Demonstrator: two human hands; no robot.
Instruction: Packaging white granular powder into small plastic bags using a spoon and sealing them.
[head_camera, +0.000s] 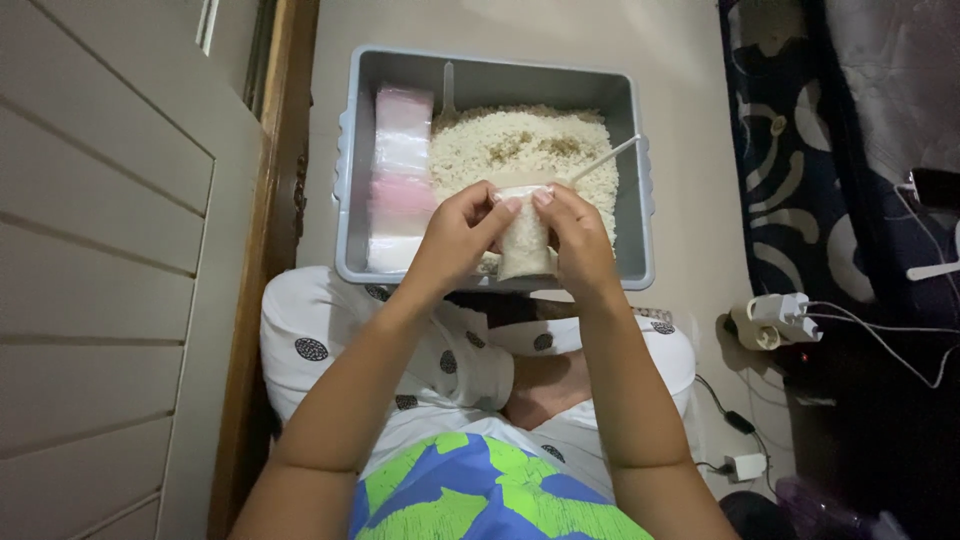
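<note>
Both my hands hold a small clear plastic bag of rice (525, 243) above the near edge of a grey plastic tub (350, 200). My left hand (455, 235) pinches the bag's top from the left. My right hand (575, 235) pinches it from the right, thumbs meeting at the opening. The tub holds a heap of white rice (520, 145), with a white scoop handle (605, 158) sticking out of it on the right. A stack of clear plastic bags (400, 175) lies along the tub's left side.
A wooden door (110, 250) and its frame (270, 200) stand on the left. I sit cross-legged on a beige floor (680, 120) behind the tub. At right lie a dark patterned cloth (800, 170), a white power strip (775, 318) and cables.
</note>
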